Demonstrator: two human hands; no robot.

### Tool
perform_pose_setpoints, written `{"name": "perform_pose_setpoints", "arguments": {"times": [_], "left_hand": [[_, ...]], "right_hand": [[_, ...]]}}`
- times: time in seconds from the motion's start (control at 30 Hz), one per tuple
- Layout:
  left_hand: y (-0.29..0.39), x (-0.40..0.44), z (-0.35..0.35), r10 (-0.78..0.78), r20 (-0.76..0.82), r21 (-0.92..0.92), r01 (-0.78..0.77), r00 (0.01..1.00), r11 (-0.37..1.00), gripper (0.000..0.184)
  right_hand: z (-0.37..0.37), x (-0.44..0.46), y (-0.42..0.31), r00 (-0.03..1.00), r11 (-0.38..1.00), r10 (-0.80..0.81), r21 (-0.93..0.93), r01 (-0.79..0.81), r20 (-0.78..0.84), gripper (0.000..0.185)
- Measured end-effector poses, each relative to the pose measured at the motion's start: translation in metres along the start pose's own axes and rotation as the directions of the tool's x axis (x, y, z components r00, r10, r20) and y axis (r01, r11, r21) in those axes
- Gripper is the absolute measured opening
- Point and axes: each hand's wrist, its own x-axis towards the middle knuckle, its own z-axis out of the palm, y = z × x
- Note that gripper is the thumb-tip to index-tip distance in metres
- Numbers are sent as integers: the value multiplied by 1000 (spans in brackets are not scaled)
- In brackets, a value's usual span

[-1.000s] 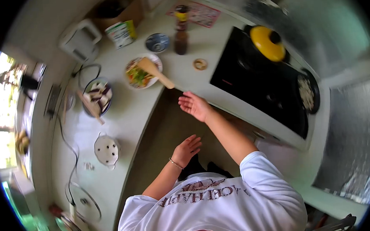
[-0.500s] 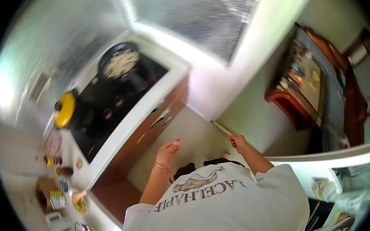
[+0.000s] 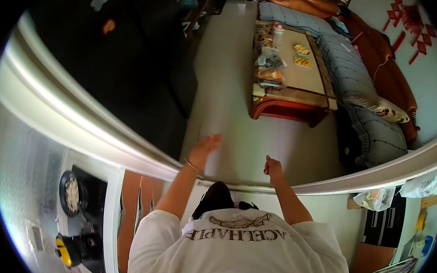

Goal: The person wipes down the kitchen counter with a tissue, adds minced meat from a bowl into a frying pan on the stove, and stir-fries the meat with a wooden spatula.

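My left hand (image 3: 206,148), with a bracelet on its wrist, is out in front of me over the doorway. It is slightly blurred, its fingers are extended and it holds nothing. To its right my right hand (image 3: 273,169) hangs above the floor (image 3: 227,116) with the fingers curled in and nothing visible in them. Neither hand touches anything. Below them runs the pale door threshold (image 3: 321,186).
A low wooden table (image 3: 303,89) with plates of yellow food and bags stands ahead, beside a long cushioned sofa (image 3: 347,68). A dark tall cabinet (image 3: 108,58) rises at left. The stove pan (image 3: 71,194) and yellow-lidded pot (image 3: 65,250) are lower left. Plastic bags (image 3: 377,198) hang lower right.
The view has turned from the kitchen counter and stove toward the doorway and living room. The stove has shifted to the lower left. My right hand has gone from spread fingers to curled ones.
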Motion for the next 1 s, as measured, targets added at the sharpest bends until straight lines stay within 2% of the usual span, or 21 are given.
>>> {"name": "perform_pose_setpoints", "arguments": {"times": [0.07, 0.2, 0.27, 0.33, 0.4, 0.47, 0.5, 0.53, 0.57, 0.6, 0.63, 0.67, 0.73, 0.77, 0.87, 0.93, 0.97, 1.0], "left_hand": [[20, 70, -19, 128, -83, -63, -133, 988, 989, 41], [74, 183, -49, 232, -285, -189, -292, 930, 938, 36], [94, 224, -72, 272, -369, -219, -368, 889, 904, 34], [125, 273, -95, 331, -542, -166, -484, 773, 859, 33], [159, 335, -143, 374, -619, -112, -549, 691, 828, 36], [187, 387, -189, 309, -759, -57, -532, 573, 845, 40], [208, 408, -216, 341, -788, 5, -548, 512, 836, 44], [222, 465, -263, 326, -824, 15, -558, 463, 830, 44], [223, 495, -299, 504, -801, 361, -410, 323, 837, 47], [224, 510, -323, 676, -702, 651, -185, 225, 736, 50], [247, 494, -306, 704, -670, 737, 95, 236, 669, 53], [252, 499, -309, 705, -676, 734, 113, 213, 670, 53], [261, 498, -313, 590, -766, 640, 208, 255, 740, 54], [271, 498, -319, 444, -800, 548, 187, 404, 816, 61], [273, 512, -335, 461, -811, 564, 270, 362, 780, 63], [271, 519, -339, 424, -849, 516, 322, 316, 794, 68], [268, 521, -340, 405, -856, 506, 360, 321, 784, 70], [275, 518, -335, 386, -865, 491, 388, 319, 780, 73]], "right_hand": [[2, 15, -22, 999, 997, -9, -71, 13, 52, 43], [11, 70, -76, 987, 990, -52, -125, 71, 152, 41], [21, 104, -108, 977, 978, -164, -103, 179, 139, 40], [40, 150, -144, 948, 954, -227, -146, 262, 222, 40], [68, 203, -188, 924, 931, -292, -147, 334, 248, 35], [105, 259, -226, 930, 933, -212, -221, 284, 300, 31], [132, 276, -248, 901, 920, -211, -233, 313, 379, 28], [167, 331, -279, 860, 908, -179, -256, 331, 478, 25], [177, 361, -278, 835, 916, -205, -202, 348, 510, 23], [190, 373, -290, 823, 914, -198, -205, 351, 532, 23], [209, 385, -306, 765, 859, -242, -235, 454, 597, 23], [226, 391, -321, 697, 795, -281, -247, 554, 660, 23], [249, 404, -336, 676, 772, -251, -278, 572, 693, 22], [257, 421, -338, 628, 754, -229, -273, 598, 744, 22], [281, 463, -355, 516, 738, -164, -243, 630, 840, 24], [292, 488, -374, 419, 624, -101, -271, 733, 902, 23], [295, 522, -368, 346, 580, -105, -226, 783, 932, 23], [305, 535, -383, 325, 578, -60, -233, 782, 944, 27]]}}
